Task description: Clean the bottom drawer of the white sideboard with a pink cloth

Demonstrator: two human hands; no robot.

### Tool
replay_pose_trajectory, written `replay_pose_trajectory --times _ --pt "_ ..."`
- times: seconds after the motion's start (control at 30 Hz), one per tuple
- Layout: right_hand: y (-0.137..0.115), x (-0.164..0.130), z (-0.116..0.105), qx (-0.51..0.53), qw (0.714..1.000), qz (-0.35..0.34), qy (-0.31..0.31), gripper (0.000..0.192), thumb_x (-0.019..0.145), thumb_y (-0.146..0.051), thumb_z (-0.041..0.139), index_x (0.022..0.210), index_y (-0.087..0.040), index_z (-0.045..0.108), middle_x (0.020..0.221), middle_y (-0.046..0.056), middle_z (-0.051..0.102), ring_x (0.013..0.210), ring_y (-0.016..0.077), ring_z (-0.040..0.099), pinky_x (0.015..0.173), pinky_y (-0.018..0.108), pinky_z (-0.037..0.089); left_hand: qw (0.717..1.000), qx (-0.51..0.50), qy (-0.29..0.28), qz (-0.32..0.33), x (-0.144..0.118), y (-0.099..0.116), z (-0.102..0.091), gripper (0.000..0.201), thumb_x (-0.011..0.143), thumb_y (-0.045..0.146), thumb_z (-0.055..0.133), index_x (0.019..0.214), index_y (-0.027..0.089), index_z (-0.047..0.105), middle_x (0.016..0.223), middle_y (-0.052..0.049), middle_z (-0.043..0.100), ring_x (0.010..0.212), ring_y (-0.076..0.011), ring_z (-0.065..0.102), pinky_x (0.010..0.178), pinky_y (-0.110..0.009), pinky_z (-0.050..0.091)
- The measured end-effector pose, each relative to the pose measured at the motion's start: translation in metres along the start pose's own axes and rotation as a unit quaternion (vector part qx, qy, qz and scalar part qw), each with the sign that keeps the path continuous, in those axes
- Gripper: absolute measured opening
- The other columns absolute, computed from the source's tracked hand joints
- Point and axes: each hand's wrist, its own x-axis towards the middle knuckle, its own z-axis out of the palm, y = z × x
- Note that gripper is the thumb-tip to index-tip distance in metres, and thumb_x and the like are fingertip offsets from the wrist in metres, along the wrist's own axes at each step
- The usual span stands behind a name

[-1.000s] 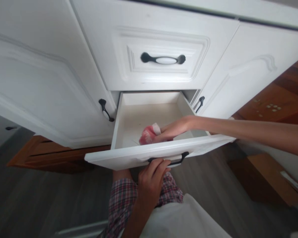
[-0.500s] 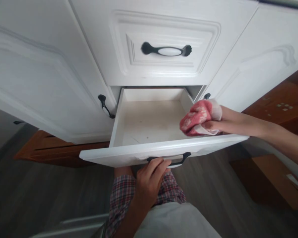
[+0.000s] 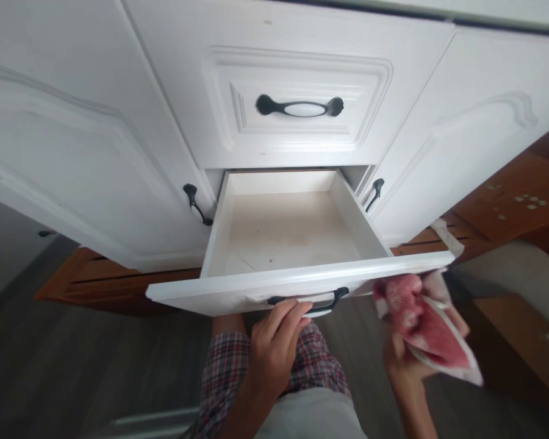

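A: Where is the left hand (image 3: 274, 344)?

B: Below the front of the open drawer (image 3: 297, 281), fingers hooked over its black handle (image 3: 308, 302); curled on the handle, not spread.

A: And the right hand (image 3: 405, 360)?

B: Lower right, outside the drawer, clutching a red cloth (image 3: 421, 320) bunched in its fingers. The cloth hangs just under the drawer front's right end.

A: Axis?

B: The handle runs left to right, directly above the left hand, which is nearer to it. The drawer floor (image 3: 288, 231) lies up and left of the cloth.
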Motion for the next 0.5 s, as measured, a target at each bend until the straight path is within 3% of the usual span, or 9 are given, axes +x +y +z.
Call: replay_pose_trajectory --times 0.07,0.13,0.27,0.37,0.43,0.5 --pt "0.006 -0.001 0.028 0.072 0.985 0.051 0.146 0.082 0.086 -0.058 0.056 0.162 -0.028 0.053 0.142 0.025 0.063 0.134 0.0566 0.061 0.103 0.078 0.054 1.000 -0.005 -0.004 -0.001 0.001 0.000 0.000 0.025 0.115 0.013 0.054 0.130 0.022 0.072 0.112 -0.004 0.079 0.105 -0.0139 0.079 0.096 -0.022 0.063" --pt "0.013 -0.003 0.053 0.129 0.961 0.094 0.226 0.084 0.087 -0.060 0.052 0.165 -0.029 0.050 0.145 0.025 0.061 0.132 0.0571 0.062 0.099 0.076 0.057 1.000 -0.011 -0.003 0.003 0.002 0.000 0.000 0.025 0.115 0.014 0.053 0.129 0.021 0.072 0.111 -0.004 0.079 0.103 -0.0136 0.080 0.095 -0.021 0.063" --pt "0.024 -0.021 0.091 0.193 0.953 0.153 0.175 0.074 0.087 -0.057 0.050 0.159 -0.040 0.053 0.136 0.017 0.067 0.125 0.0487 0.068 0.094 0.070 0.062 1.000 -0.007 0.002 0.009 0.005 0.001 0.001 0.023 0.116 0.015 0.052 0.127 0.021 0.072 0.110 -0.004 0.079 0.103 -0.0143 0.080 0.094 -0.021 0.063" --pt "0.025 -0.036 0.102 0.213 0.952 0.146 0.166 0.063 0.089 -0.052 0.052 0.149 -0.039 0.061 0.131 0.017 0.068 0.118 0.0459 0.071 0.090 0.067 0.064 1.000 -0.002 0.003 0.005 0.007 0.001 0.001 0.023 0.116 0.016 0.052 0.126 0.021 0.072 0.109 -0.004 0.079 0.102 -0.0145 0.081 0.094 -0.021 0.062" --pt "0.021 -0.038 0.099 0.154 0.972 0.100 0.148 0.056 0.090 -0.048 0.053 0.143 -0.035 0.067 0.127 0.019 0.068 0.113 0.0454 0.072 0.088 0.066 0.064 1.000 -0.003 0.002 0.006 0.007 0.001 0.001 0.023 0.116 0.016 0.052 0.126 0.021 0.073 0.108 -0.004 0.079 0.101 -0.0147 0.081 0.093 -0.021 0.063" --pt "0.017 -0.028 0.089 0.067 0.996 -0.002 0.053 0.054 0.090 -0.043 0.057 0.141 -0.032 0.069 0.120 0.019 0.069 0.112 0.0454 0.070 0.089 0.065 0.063 1.000 -0.006 -0.002 0.010 0.007 0.000 0.000 0.023 0.116 0.016 0.053 0.127 0.021 0.072 0.110 -0.005 0.079 0.103 -0.0150 0.080 0.094 -0.022 0.063"
